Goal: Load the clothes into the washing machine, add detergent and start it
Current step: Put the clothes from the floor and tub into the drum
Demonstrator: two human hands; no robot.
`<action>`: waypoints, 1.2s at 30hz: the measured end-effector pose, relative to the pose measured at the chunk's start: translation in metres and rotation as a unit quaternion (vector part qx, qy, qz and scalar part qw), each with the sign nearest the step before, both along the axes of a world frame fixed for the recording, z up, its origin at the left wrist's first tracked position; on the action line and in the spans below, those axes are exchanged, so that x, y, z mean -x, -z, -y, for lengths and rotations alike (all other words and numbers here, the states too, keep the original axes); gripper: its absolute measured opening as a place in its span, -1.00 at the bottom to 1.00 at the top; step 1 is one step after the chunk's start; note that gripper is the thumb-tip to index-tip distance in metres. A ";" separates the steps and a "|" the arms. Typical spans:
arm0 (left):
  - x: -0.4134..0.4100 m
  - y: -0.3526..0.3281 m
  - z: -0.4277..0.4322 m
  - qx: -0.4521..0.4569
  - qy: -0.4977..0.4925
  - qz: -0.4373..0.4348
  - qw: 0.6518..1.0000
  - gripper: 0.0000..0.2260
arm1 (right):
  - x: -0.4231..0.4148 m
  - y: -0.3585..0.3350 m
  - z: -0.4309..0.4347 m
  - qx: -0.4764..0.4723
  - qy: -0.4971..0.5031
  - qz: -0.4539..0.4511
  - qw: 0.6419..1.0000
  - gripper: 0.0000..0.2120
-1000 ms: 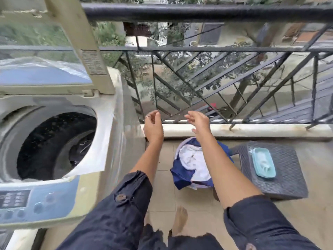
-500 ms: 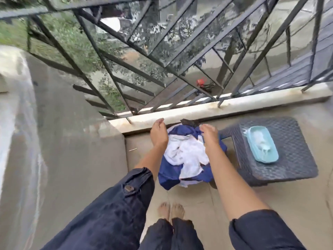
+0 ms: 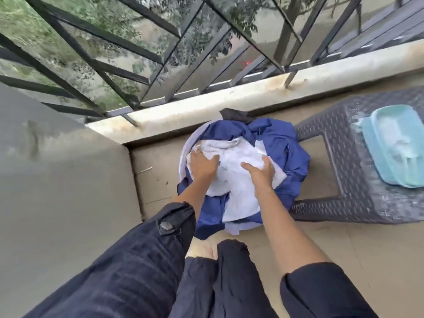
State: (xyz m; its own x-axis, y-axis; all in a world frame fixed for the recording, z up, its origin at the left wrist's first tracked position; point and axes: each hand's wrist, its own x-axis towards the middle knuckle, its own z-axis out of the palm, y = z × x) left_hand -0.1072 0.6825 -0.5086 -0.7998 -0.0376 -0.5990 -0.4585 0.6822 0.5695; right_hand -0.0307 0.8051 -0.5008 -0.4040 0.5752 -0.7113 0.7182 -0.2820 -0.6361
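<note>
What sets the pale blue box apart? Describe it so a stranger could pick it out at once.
Below the balcony ledge, at the right, stands a dark woven stool. The box lies on its top: rigid, rectangular, pale turquoise, unlike the navy cloth and white towel heaped in the basket to its left.

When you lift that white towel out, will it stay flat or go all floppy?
Probably floppy: the white towel wrinkles and bunches where the left hand and right hand grip it. It looks thin, so it is likely light. Its loose end, draped over the blue cloth, may dangle as it rises.
</note>
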 end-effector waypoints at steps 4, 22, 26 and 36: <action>-0.009 0.020 0.003 0.096 0.014 0.051 0.994 -0.18 | -0.004 0.019 0.014 -0.039 -0.128 0.077 0.988 -0.01; -0.017 -0.152 0.011 -0.106 -0.148 -0.027 0.983 -0.61 | -0.009 -0.123 0.016 -0.046 0.081 -0.004 0.996 -0.74; -0.020 -0.210 0.012 -0.135 -0.187 -0.064 0.971 -0.66 | -0.001 -0.182 0.016 0.028 0.124 -0.045 0.991 -0.70; -0.027 -0.367 0.027 -0.167 -0.230 -0.141 0.948 -0.53 | 0.009 -0.338 0.027 0.088 0.102 -0.099 0.986 -0.67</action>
